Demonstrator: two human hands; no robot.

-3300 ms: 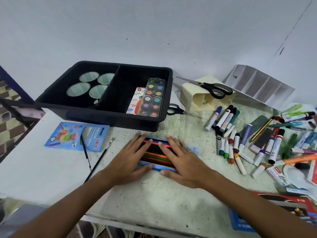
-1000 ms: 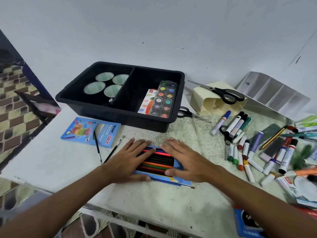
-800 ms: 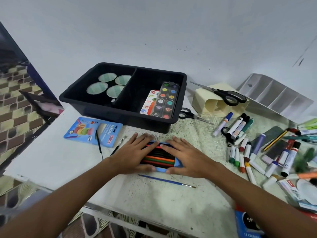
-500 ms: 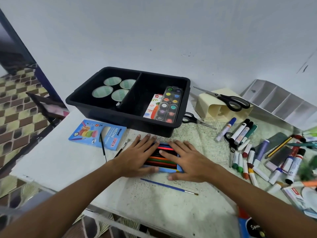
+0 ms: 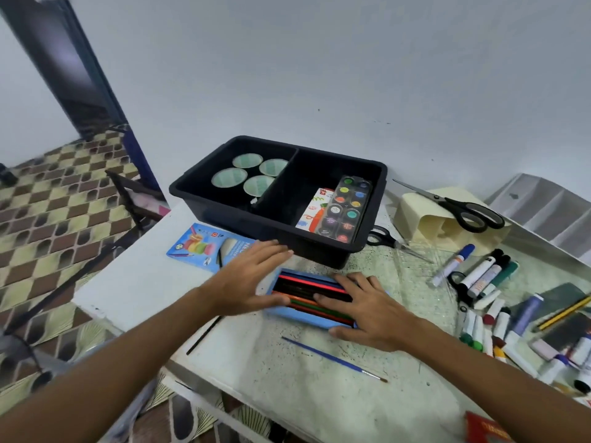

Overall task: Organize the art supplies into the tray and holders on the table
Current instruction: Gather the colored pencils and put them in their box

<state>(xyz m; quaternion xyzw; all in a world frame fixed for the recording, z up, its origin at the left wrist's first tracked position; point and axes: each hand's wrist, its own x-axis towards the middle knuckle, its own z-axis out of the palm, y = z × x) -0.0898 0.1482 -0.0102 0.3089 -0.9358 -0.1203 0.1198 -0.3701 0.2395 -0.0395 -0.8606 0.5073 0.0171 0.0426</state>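
Observation:
An open blue box of coloured pencils (image 5: 307,295) lies flat on the table in front of the black two-part tray (image 5: 329,251). My right hand (image 5: 367,310) lies flat on the box's right half, fingers straight over the pencils, thumb along the near edge. My left hand (image 5: 246,279) lies flat at the box's left end, fingers stretched toward the tray's front wall. The tray holds several round lidded pots (image 5: 252,174) on the left and a watercolour palette (image 5: 347,207) on the right.
A blue pastel box (image 5: 204,246) lies left of my hand. A blue paintbrush (image 5: 332,358) and a black brush (image 5: 204,334) lie near the front edge. Markers (image 5: 486,282), scissors (image 5: 460,207) on a cream holder (image 5: 425,215) and a white divided holder (image 5: 550,206) crowd the right.
My left hand has slid left, off the pencils, to the box's left end, with its fingers now reaching toward the tray. My right hand stays on the box. The camera has tilted up.

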